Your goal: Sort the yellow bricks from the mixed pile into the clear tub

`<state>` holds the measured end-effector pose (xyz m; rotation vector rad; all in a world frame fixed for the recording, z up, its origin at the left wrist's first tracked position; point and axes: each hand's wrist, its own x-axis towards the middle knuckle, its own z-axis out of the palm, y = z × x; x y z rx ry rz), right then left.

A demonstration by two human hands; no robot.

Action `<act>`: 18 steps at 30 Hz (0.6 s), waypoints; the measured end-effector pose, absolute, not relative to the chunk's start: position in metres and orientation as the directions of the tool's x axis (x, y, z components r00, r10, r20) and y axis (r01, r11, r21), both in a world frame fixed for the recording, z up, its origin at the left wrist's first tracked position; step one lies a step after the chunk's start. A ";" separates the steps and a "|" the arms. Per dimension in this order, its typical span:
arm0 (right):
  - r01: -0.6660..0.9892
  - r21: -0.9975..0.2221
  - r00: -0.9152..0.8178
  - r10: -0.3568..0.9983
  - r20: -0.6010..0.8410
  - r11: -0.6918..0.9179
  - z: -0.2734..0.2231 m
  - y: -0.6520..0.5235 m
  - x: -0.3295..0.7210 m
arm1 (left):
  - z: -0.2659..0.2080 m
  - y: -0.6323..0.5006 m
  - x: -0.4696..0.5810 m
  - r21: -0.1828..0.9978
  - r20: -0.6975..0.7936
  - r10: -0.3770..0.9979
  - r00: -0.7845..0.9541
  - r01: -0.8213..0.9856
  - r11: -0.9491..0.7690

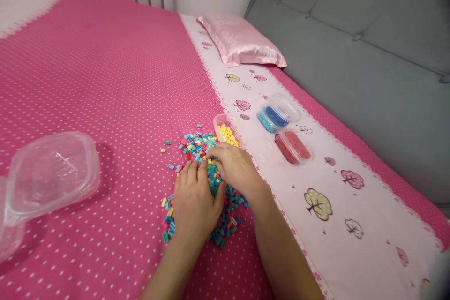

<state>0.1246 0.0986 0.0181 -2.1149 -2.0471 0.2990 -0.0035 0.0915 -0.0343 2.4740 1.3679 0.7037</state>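
A loose heap of tiny plastic building bricks (225,225) in blue, green, yellow, red and other colours lies on the pink dotted bedsheet. Flat on its left side rests my left hand (195,197), open, with the fingers stretched forward and the thumb apart. My right hand (237,168) reaches in from the right, its fingers bent down and drawn together over the heap. Whatever is between those fingertips is hidden. Just beyond that hand stands a small clear container (220,124) with yellow bricks (228,135) in it.
To the right are an open clear box of dark and light blue pieces (276,116) and a clear box of red pieces (293,146). A large clear plastic container (52,173) sits at left. A pink pillow (242,40) lies near the grey padded panel (369,56).
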 end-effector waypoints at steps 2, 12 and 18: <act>0.965 -0.262 0.030 0.999 -0.016 -0.033 0.018 0.099 0.124 | -0.035 0.092 -0.003 0.423 0.299 0.843 0.448 0.729 -0.538; 0.959 -0.274 0.062 0.998 -0.023 -0.066 0.017 0.099 0.128 | -0.038 0.092 -0.003 0.401 0.316 0.838 0.444 0.738 -0.542; 0.938 -0.342 0.054 0.998 -0.038 -0.064 0.023 0.096 0.129 | -0.038 0.091 -0.005 0.395 0.321 0.834 0.449 0.736 -0.549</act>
